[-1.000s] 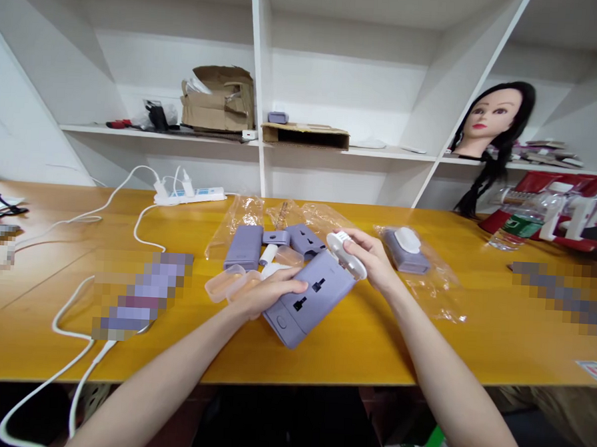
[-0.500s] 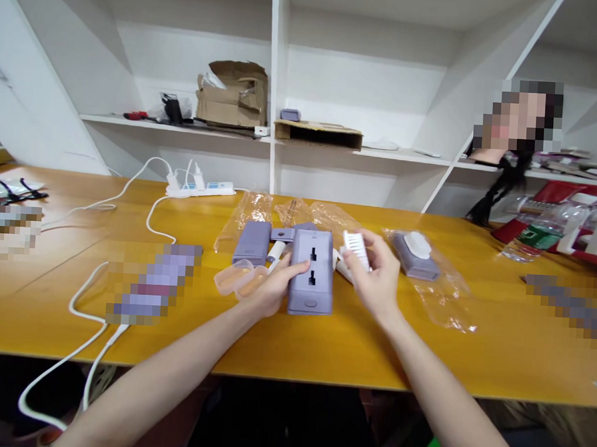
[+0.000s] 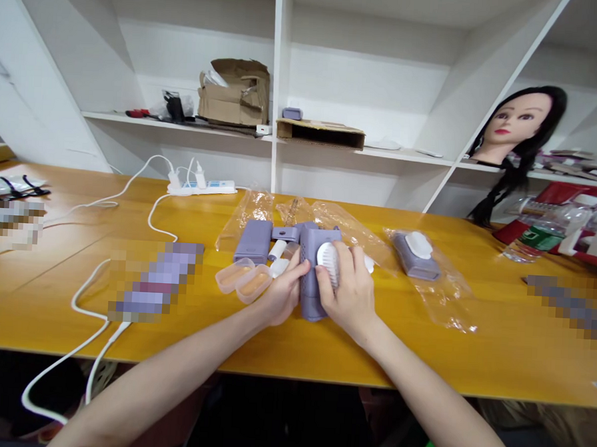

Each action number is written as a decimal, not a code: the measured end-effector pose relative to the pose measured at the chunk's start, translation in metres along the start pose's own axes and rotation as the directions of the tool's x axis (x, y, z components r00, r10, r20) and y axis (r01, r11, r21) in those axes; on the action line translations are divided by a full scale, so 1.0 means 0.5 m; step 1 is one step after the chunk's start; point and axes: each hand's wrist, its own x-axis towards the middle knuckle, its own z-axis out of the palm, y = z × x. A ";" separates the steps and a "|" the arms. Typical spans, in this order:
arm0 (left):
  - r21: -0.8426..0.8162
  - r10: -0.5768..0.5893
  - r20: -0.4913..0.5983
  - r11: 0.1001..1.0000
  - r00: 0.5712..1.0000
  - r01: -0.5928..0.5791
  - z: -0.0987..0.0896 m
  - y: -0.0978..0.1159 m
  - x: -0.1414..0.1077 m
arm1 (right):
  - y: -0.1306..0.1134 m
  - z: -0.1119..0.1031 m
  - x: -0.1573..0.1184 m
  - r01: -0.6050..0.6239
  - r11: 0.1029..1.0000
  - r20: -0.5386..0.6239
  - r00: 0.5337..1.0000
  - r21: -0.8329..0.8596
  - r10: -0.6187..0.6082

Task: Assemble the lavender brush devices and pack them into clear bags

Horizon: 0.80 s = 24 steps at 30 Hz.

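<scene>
Table [image 3: 497,347] front R has rm; clr cups [image 3: 254,283] crowd L hand [image 3: 283,291].

Single head-worn view, from the near-edge side of the table [image 3: 296,351], looking forward and down. Near edge crosses low in frame; left hand [image 3: 283,293] and right hand [image 3: 351,293] close, about mid-frame; far edge farther off, along white shelving unit [image 3: 280,82].

White toothed brush [image 3: 329,257] in front of a lilac case [image 3: 309,299].
</scene>
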 end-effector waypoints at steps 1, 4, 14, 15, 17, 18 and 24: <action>-0.007 0.012 -0.010 1.000 1.000 -0.012 0.000 -0.001 -0.001 | -0.002 0.000 -0.003 -0.011 0.999 0.002 1.000 0.043 0.011; -0.013 0.036 -0.045 0.999 0.998 -0.036 -0.002 -0.006 -0.003 | -0.010 0.001 -0.008 -0.050 0.992 0.014 0.999 0.115 0.049; 0.293 0.217 -0.069 0.937 0.974 -0.188 0.001 -0.028 -0.002 | 0.009 0.004 0.006 -0.171 0.960 0.055 0.985 0.222 0.163; 0.306 0.211 -0.065 0.935 0.975 -0.182 0.000 -0.030 -0.002 | 0.012 0.005 0.006 -0.167 0.959 0.052 0.986 0.229 0.159; 0.337 0.213 -0.054 0.924 0.976 -0.183 -0.003 -0.033 -0.002 | 0.015 0.007 0.005 -0.158 0.957 0.043 0.987 0.243 0.152; 0.351 0.220 -0.049 0.917 0.974 -0.189 -0.004 -0.034 -0.002 | 0.015 0.006 0.005 -0.156 0.957 0.042 0.988 0.246 0.150; 0.333 0.226 -0.039 0.921 0.973 -0.201 -0.006 -0.036 0.001 | 0.004 0.002 0.001 -0.207 0.937 0.084 0.978 0.281 0.191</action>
